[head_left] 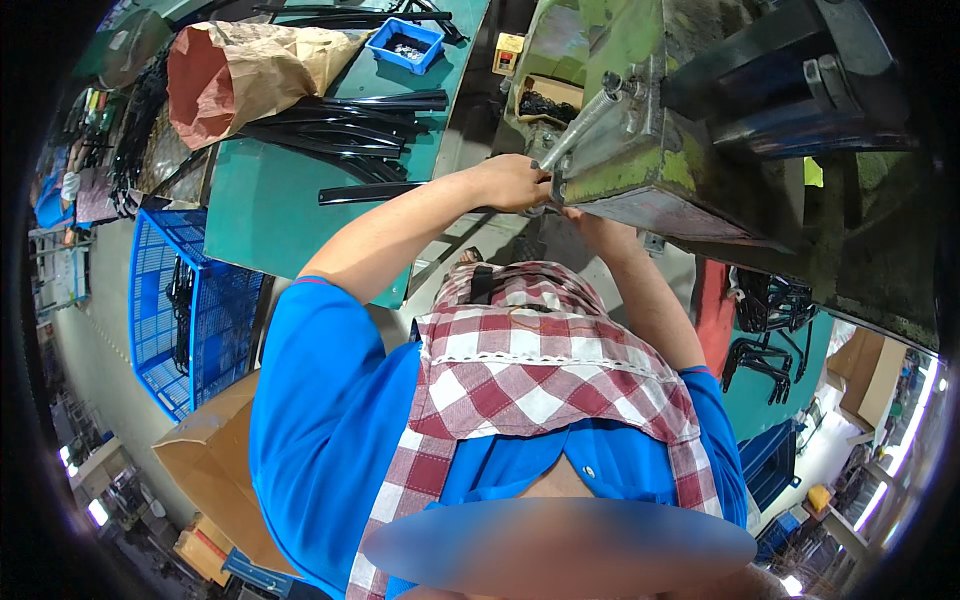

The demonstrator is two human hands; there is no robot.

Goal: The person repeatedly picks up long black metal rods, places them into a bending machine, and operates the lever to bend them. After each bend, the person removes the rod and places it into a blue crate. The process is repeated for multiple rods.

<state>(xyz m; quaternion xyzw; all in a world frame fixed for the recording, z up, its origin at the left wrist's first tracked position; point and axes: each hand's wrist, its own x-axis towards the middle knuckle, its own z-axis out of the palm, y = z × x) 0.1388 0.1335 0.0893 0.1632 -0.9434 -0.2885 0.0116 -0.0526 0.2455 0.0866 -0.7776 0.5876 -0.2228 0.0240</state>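
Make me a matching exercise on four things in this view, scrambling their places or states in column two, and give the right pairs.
Column one
1. Bag
2. Tray
3. Lone strip
4. Left hand

Column two
A. Crossed by the left forearm
B. Lying with its mouth toward the left
C. At the machine's near corner
D. Blue, holding small parts

Pairs: 1-B, 2-D, 3-A, 4-C

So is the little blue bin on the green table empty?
No, the bin has things in it: small dark and pale pieces show inside.
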